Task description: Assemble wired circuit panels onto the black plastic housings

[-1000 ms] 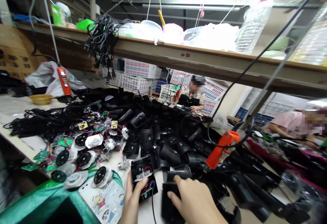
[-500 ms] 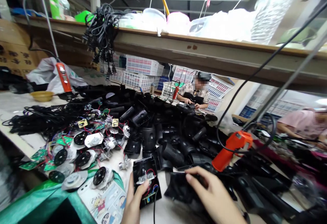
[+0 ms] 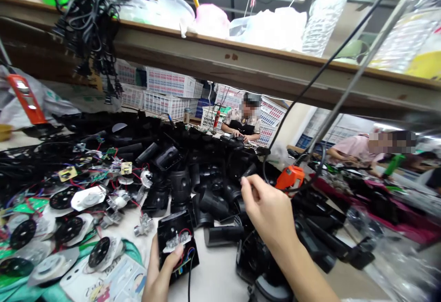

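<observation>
My left hand (image 3: 161, 272) grips a black open housing (image 3: 175, 240) with wires and a small clear part inside, thumb pressed on its lower half, low at the bench's front. My right hand (image 3: 267, 210) is raised over the heap of black plastic housings (image 3: 206, 173), fingers bent and close together, nothing visibly in them. Its fingertips are just left of the orange electric screwdriver (image 3: 289, 177) that hangs on a black cable. A black cylindrical piece (image 3: 222, 235) lies between both hands.
Round black motor discs and green circuit boards (image 3: 62, 210) cover the bench at left. A wooden shelf (image 3: 241, 70) with bags and cables runs overhead. Another orange tool (image 3: 25, 99) hangs far left. Two people work at benches behind.
My right hand has left the black part near the bench front and risen toward the orange screwdriver. The view swung right. My left hand keeps its hold on the housing.
</observation>
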